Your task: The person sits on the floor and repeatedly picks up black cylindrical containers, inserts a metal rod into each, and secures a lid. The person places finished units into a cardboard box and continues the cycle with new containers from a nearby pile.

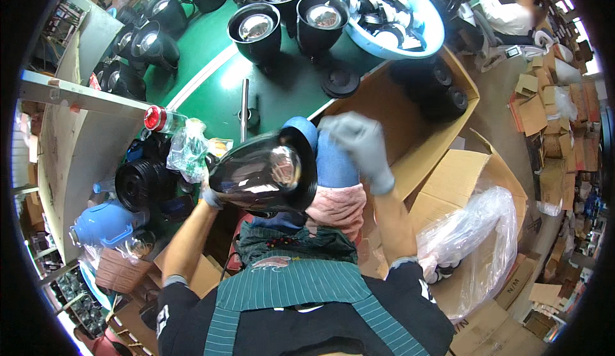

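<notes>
A glossy black jug (pixel 246 175) lies tilted over my lap, its wide dark rim turned to the right. My left hand (pixel 209 189), gloved in grey, grips it at its left end; most of the fingers are hidden behind the jug. To the right of the rim, above my knee, my right hand (pixel 359 139) is raised in a grey glove. Motion smears its fingers, so whether they hold anything small cannot be made out. It looks apart from the jug. A black round lid (pixel 340 83) lies on the green table (pixel 211 93) just beyond it.
Several black jugs (pixel 255 28) with shiny insides stand on the table. A light blue basin (pixel 435 19) holds small black and white parts. An upright metal rod (pixel 245 109) rises near the table's edge. Cardboard boxes (pixel 442 170) fill the right side. A person (pixel 509 13) sits far right.
</notes>
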Available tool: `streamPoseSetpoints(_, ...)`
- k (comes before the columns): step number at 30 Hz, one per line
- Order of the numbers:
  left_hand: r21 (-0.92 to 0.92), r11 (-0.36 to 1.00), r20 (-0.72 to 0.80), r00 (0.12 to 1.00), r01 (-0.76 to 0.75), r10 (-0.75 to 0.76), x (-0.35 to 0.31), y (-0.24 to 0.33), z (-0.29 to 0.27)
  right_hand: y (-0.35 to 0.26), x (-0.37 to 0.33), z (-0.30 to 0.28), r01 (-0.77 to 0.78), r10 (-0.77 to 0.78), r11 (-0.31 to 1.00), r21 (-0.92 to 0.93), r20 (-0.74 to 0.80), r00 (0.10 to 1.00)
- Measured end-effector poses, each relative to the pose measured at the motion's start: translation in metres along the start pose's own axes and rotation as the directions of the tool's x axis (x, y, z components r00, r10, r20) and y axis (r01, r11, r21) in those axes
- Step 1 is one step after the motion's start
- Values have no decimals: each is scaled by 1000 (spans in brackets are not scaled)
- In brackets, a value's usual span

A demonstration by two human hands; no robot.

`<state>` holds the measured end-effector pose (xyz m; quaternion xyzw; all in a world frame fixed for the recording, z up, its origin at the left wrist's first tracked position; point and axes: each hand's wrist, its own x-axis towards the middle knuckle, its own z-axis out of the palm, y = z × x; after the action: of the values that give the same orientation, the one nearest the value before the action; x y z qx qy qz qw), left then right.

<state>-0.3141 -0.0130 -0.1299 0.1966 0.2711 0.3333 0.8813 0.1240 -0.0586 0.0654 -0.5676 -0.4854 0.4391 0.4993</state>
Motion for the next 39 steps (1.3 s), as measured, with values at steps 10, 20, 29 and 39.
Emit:
streamPoseSetpoints(10,-204,975,54,995,91,-82,9,-48,33,146,124,-15,-150,5,443,-884,-164,986)
streamPoseSetpoints(20,35,985,107,979,168,-171,17,-32,67,-7,-51,33,467,-416,861,-204,248,875)
streamPoseSetpoints(29,371,915,189,952,158,-241,3,-8,106,2,-99,29,561,-540,815,-145,164,826)
streamPoseSetpoints(39,722,519,160,840,-458,519,-28,24,145,-13,-125,43,62,-61,998,15,-87,994)
